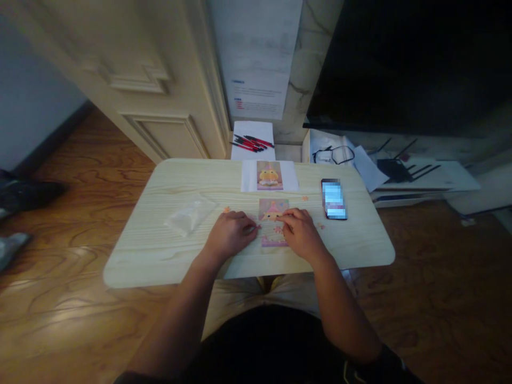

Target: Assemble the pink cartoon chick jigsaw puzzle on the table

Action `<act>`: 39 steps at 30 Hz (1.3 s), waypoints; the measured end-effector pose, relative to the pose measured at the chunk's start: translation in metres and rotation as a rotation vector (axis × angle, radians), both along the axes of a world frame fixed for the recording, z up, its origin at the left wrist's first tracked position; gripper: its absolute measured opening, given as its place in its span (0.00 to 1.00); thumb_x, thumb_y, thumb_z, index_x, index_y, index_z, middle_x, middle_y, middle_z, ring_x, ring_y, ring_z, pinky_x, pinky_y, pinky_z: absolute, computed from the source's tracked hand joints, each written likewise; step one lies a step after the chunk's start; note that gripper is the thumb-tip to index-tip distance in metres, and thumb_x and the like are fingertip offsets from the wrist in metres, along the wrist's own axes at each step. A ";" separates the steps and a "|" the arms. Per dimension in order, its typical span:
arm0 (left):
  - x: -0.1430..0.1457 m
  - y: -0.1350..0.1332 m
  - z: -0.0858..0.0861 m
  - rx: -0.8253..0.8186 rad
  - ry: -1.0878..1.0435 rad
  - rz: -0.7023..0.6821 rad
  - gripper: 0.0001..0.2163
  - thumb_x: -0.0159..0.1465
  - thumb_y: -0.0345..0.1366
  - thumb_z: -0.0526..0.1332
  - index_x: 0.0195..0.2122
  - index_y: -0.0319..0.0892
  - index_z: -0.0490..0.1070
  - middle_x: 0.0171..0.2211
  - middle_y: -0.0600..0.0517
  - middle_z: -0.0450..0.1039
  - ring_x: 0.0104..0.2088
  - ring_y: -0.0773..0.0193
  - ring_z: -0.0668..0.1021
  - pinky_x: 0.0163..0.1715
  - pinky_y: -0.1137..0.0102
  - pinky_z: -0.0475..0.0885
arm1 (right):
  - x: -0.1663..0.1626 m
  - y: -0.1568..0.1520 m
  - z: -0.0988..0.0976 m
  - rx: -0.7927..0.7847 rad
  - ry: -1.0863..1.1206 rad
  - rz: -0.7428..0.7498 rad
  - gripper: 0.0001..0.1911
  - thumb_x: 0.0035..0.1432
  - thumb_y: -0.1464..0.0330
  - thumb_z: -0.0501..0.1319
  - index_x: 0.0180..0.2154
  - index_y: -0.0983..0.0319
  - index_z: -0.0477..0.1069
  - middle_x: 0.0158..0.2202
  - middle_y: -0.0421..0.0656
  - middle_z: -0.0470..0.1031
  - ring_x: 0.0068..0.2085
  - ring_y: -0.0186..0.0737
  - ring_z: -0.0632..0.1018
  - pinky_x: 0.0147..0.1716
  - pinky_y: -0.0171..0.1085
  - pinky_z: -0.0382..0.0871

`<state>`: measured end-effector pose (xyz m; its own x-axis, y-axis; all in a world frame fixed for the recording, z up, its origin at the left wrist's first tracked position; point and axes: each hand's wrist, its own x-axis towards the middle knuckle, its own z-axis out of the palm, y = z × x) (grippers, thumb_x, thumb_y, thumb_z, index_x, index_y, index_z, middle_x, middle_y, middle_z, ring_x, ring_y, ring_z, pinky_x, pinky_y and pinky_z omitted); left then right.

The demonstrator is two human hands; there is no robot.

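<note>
A partly assembled jigsaw puzzle point(274, 205) with a yellow cartoon figure on pink lies near the table's front middle. To its left, my left hand point(232, 233) is closed in a pinch, with a small pink puzzle piece point(259, 226) at the fingertips. My right hand point(302, 232) lies over the puzzle's right side. Its fingers are drawn together and their tips touch the figure's face; whatever they pinch is hidden. A loose pink piece point(277, 230) rests in the gap between the upper and lower puzzle parts. Other loose pieces point(305, 198) lie around, including an orange piece point(226, 209) beyond my left hand.
A printed reference picture point(270, 176) on white paper lies at the table's point(144, 234) far edge. A clear plastic bag point(191, 214) is at left, a phone point(334, 199) at right. Behind stand several red and black pens point(252, 143) on paper and an open drawer point(326, 141) with a cable.
</note>
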<state>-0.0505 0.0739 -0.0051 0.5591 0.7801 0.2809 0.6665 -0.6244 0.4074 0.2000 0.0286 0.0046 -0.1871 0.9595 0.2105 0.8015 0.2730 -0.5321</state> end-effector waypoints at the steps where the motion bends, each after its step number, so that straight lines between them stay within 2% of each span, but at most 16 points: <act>1: -0.003 -0.001 -0.001 0.005 0.002 0.007 0.07 0.66 0.39 0.64 0.36 0.45 0.82 0.31 0.50 0.79 0.31 0.62 0.78 0.36 0.64 0.74 | 0.000 -0.001 0.000 -0.001 -0.002 0.002 0.21 0.62 0.78 0.59 0.51 0.55 0.81 0.50 0.46 0.76 0.51 0.50 0.72 0.56 0.52 0.68; 6: -0.016 -0.004 -0.005 0.024 -0.005 0.114 0.09 0.67 0.39 0.62 0.39 0.45 0.82 0.34 0.49 0.79 0.34 0.59 0.80 0.41 0.62 0.75 | -0.004 -0.006 0.003 -0.001 -0.012 0.008 0.20 0.64 0.77 0.59 0.52 0.55 0.80 0.50 0.47 0.77 0.52 0.49 0.72 0.56 0.51 0.67; 9: -0.005 -0.008 -0.001 0.025 -0.066 0.153 0.10 0.67 0.39 0.61 0.45 0.45 0.80 0.39 0.48 0.80 0.39 0.57 0.80 0.43 0.61 0.76 | -0.007 -0.009 0.006 -0.007 -0.018 0.003 0.20 0.64 0.76 0.59 0.52 0.55 0.80 0.50 0.47 0.77 0.53 0.50 0.72 0.57 0.51 0.67; 11: 0.011 -0.010 0.003 0.020 -0.114 0.112 0.11 0.68 0.38 0.61 0.48 0.45 0.79 0.44 0.48 0.80 0.43 0.56 0.81 0.49 0.59 0.76 | -0.008 -0.011 0.008 -0.008 -0.014 0.008 0.20 0.65 0.76 0.59 0.54 0.55 0.78 0.52 0.46 0.78 0.54 0.49 0.72 0.59 0.51 0.66; 16: 0.057 -0.012 0.006 0.012 -0.171 -0.037 0.14 0.67 0.35 0.61 0.53 0.46 0.77 0.50 0.45 0.80 0.49 0.53 0.81 0.52 0.56 0.77 | -0.004 -0.020 0.012 0.013 0.007 0.044 0.22 0.63 0.78 0.58 0.56 0.57 0.75 0.57 0.45 0.77 0.59 0.47 0.72 0.63 0.50 0.63; 22: 0.077 -0.009 -0.001 0.017 -0.166 -0.122 0.17 0.65 0.32 0.62 0.54 0.47 0.76 0.52 0.46 0.80 0.52 0.52 0.81 0.54 0.54 0.77 | 0.010 -0.036 0.017 0.038 -0.006 0.007 0.19 0.64 0.77 0.59 0.54 0.57 0.75 0.58 0.46 0.75 0.61 0.48 0.71 0.65 0.51 0.63; 26: 0.086 -0.011 -0.001 0.022 -0.163 -0.127 0.16 0.65 0.36 0.64 0.54 0.47 0.77 0.54 0.46 0.79 0.53 0.52 0.81 0.55 0.53 0.77 | 0.023 -0.044 0.017 0.042 0.006 -0.051 0.19 0.65 0.75 0.60 0.55 0.55 0.75 0.59 0.47 0.74 0.62 0.50 0.71 0.64 0.54 0.63; 30: 0.101 -0.011 0.004 0.021 -0.146 -0.111 0.15 0.65 0.41 0.66 0.53 0.47 0.77 0.54 0.46 0.79 0.52 0.51 0.81 0.55 0.53 0.77 | 0.044 -0.048 0.013 0.050 0.042 -0.106 0.21 0.65 0.74 0.60 0.57 0.56 0.74 0.59 0.48 0.74 0.61 0.50 0.71 0.64 0.52 0.65; 33: 0.109 -0.009 0.007 0.029 -0.126 -0.118 0.14 0.66 0.41 0.65 0.52 0.47 0.78 0.53 0.46 0.80 0.52 0.52 0.81 0.55 0.53 0.76 | 0.063 -0.048 0.008 0.054 0.068 -0.158 0.21 0.65 0.73 0.60 0.58 0.56 0.74 0.57 0.48 0.75 0.59 0.50 0.73 0.63 0.51 0.67; 39: 0.098 -0.008 0.004 0.038 -0.065 -0.088 0.13 0.67 0.42 0.64 0.51 0.46 0.79 0.53 0.47 0.80 0.52 0.52 0.81 0.54 0.54 0.77 | 0.091 -0.036 0.005 0.037 0.040 -0.240 0.16 0.67 0.71 0.59 0.53 0.61 0.77 0.49 0.49 0.78 0.53 0.49 0.76 0.57 0.48 0.70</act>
